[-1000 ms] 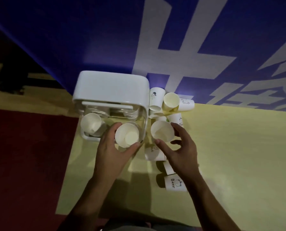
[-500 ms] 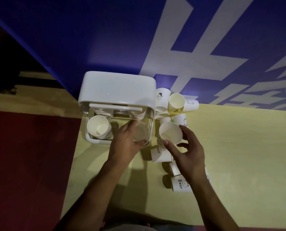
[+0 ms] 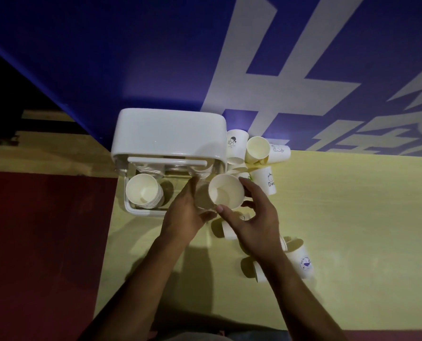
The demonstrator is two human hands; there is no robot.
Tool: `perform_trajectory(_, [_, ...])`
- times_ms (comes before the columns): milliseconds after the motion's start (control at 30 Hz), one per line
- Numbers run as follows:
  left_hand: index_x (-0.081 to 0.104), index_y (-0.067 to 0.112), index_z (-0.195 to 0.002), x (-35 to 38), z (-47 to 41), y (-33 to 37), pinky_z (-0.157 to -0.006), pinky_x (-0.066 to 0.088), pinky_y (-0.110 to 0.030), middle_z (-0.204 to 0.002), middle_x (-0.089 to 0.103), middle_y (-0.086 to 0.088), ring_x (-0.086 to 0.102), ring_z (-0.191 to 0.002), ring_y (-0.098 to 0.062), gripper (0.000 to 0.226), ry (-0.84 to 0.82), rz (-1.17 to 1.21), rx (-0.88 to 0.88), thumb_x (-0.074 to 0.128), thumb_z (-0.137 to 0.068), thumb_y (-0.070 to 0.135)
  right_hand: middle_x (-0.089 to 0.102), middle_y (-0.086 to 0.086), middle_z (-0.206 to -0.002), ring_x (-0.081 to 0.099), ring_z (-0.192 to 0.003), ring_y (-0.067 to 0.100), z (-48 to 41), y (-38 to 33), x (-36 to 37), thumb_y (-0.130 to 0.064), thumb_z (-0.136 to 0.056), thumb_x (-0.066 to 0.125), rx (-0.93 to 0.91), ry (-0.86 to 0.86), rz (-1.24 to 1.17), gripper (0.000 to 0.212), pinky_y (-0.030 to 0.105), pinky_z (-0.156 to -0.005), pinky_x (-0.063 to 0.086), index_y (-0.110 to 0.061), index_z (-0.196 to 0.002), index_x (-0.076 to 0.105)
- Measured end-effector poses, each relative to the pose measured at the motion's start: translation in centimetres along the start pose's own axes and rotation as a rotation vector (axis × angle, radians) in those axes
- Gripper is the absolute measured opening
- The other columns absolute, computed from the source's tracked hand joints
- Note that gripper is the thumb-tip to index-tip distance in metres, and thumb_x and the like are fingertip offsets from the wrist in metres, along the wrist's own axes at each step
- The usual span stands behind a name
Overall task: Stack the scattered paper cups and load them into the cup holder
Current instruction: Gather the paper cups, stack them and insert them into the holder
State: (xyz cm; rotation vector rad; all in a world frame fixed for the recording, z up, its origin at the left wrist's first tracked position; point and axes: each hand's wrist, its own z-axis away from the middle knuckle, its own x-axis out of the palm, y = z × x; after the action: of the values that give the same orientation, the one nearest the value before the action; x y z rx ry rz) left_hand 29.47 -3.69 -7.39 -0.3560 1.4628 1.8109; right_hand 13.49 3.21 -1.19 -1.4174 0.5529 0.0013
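A white cup holder with a clear front stands against the blue wall. A stack of paper cups fills its left slot. My left hand grips a cup stack at the holder's right slot. My right hand holds an upright paper cup by the rim, right beside that stack. Loose cups lie scattered: a printed one and a tipped one by the wall, a "Bear" cup, and one near my right forearm.
The cups rest on a yellow table that ends at a red floor area on the left. A blue wall with large white characters rises just behind the holder.
My right hand has carried its cup left, up against the stack that my left hand holds at the holder's right slot. The left hand has stayed there.
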Motion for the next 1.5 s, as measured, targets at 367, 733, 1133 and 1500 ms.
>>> perform_trajectory(367, [0.051,0.030,-0.147,-1.5,1.8,-1.1,-0.101,0.035,-0.023,-0.140,0.056,0.012,0.049,-0.125,-0.002,0.039,0.088,0.397,-0.218,0.044,-0.108,0.028,0.061,-0.014,-0.134,0.058,-0.121,0.005,-0.7,4.2,4.5,-0.050,-0.079,0.083,-0.036,-0.091,0.164,0.071,0.030,-0.097,0.051,-0.023,-0.139,0.055])
perform_trajectory(733, [0.065,0.024,-0.136,0.1,1.7,-2.2,-0.089,0.049,-0.015,-0.116,0.074,0.010,0.068,-0.105,-0.004,0.036,0.174,0.278,-0.130,0.059,-0.101,0.019,0.054,0.006,-0.149,0.050,-0.132,0.027,-3.1,7.1,4.8,-0.040,-0.095,0.062,-0.080,-0.390,0.323,0.068,0.042,-0.110,0.041,-0.016,-0.155,0.040])
perform_trajectory(1133, [0.065,0.022,-0.124,0.4,2.7,-1.7,-0.077,0.042,-0.003,-0.110,0.070,0.013,0.068,-0.100,-0.008,0.029,0.299,0.271,-0.161,0.069,-0.096,0.020,0.048,-0.006,-0.154,0.051,-0.126,0.021,-3.8,7.2,4.7,-0.042,-0.100,0.057,-0.042,-0.493,0.324,0.069,0.037,-0.109,0.041,-0.024,-0.161,0.029])
perform_trajectory(1500, [0.048,0.021,-0.139,5.7,2.1,6.4,-0.089,0.053,-0.032,-0.134,0.055,0.002,0.054,-0.120,-0.016,0.056,0.077,-0.049,0.232,0.064,-0.091,0.044,0.071,-0.015,-0.076,0.064,-0.069,0.005,1.0,7.2,-4.5,-0.019,-0.102,0.060,0.240,0.120,0.155,0.017,0.013,-0.062,0.042,-0.024,-0.090,0.072])
